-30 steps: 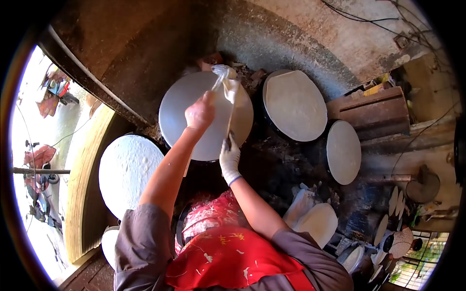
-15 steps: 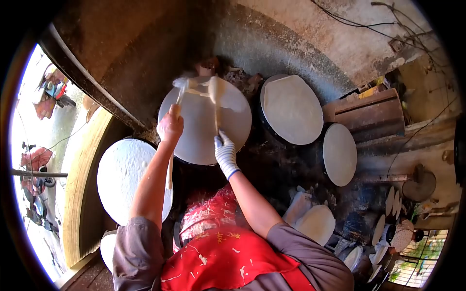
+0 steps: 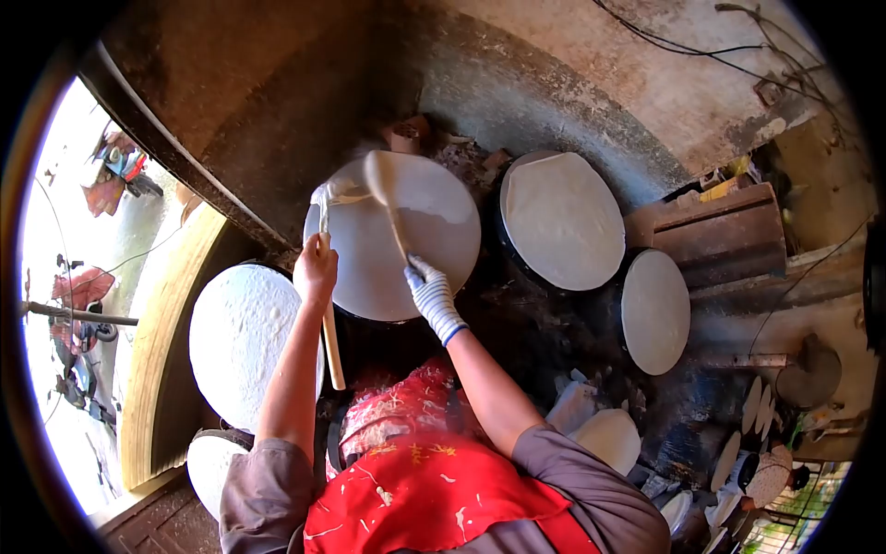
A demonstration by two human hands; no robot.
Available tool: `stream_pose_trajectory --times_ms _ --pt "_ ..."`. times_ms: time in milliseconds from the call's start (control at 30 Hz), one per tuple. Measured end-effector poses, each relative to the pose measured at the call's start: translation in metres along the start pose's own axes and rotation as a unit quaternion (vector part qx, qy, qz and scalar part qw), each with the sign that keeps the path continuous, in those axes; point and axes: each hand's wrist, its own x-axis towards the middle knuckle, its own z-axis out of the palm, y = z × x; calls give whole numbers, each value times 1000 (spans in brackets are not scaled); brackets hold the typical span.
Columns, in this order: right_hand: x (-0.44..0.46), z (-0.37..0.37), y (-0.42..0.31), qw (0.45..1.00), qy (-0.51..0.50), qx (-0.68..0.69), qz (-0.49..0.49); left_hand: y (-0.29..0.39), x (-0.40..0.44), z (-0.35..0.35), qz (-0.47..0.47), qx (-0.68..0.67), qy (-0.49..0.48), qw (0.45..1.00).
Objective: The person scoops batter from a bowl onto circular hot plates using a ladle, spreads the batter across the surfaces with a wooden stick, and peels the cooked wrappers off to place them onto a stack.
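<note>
My bare left hand (image 3: 315,270) is closed round a long wooden-handled tool (image 3: 330,342), its far end coated in white batter over the left rim of a round griddle (image 3: 406,295). My right hand (image 3: 432,294), in a striped glove, grips the handle of a wooden ladle (image 3: 378,177). The ladle's rounded head is over the far part of the griddle, close to the other tool's tip; whether it touches the surface I cannot tell. A pale layer covers part of the griddle, with uneven tones across it.
To the left stands another griddle (image 3: 245,346) with a bubbly white sheet. Beyond my right hand, a round griddle bears a pale sheet (image 3: 563,222), with a smaller pale disc (image 3: 655,311) beside it. Wooden boards (image 3: 171,351) border the left side. A person (image 3: 771,475) is far right.
My left hand and its tool have drawn back toward me. The ladle's head has swung left across the griddle, while my right hand has shifted only slightly.
</note>
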Motion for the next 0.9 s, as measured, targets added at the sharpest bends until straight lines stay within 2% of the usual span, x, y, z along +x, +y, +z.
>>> stream_pose_trajectory --times_ms 67,100,133,167,233,267,300,400,500,567,600,633,700,733,833,900 --pt "-3 -11 -4 998 -7 -56 -42 -1 -8 4 -19 -30 7 999" --pt "-4 -30 -16 995 -1 -69 -73 3 -13 4 -63 -94 -7 993" --pt "-1 -48 -15 993 22 -106 -46 6 -17 2 -108 -159 -19 981" --pt "9 -61 -5 997 53 -56 -19 9 -21 1 -112 -156 -14 981" --pt "23 -81 6 997 41 -70 6 15 -27 0 -148 -229 -12 962" --pt "28 -77 5 998 16 -43 -45 16 -29 3 -160 -257 2 953" --pt "29 -73 5 996 -29 -78 -29 16 -30 5 -161 -257 8 953" --pt "24 -49 0 994 -111 -20 -9 19 -37 6 -182 -306 17 934" --pt "16 -54 -1 985 -145 -42 -78 23 -45 7 -215 -314 32 924" --pt "26 -92 -14 989 -71 -105 -72 30 -50 3 -216 -315 37 923" --pt "38 -109 -10 998 -23 -61 -7 35 -53 0 -226 -319 38 920" --pt "54 -122 6 999 26 -29 -34 38 -54 -1 -235 -324 39 916" --pt "71 -125 19 997 9 -68 -24 39 -57 0 -231 -336 46 912" --pt "77 -117 24 995 -23 -74 -56 40 -59 1 -227 -348 50 908" --pt "76 -90 -2 980 -170 -95 -48 44 -60 1 -236 -352 51 904" --pt "69 -79 0 969 -236 -61 -29 46 -63 0 -243 -353 52 902"
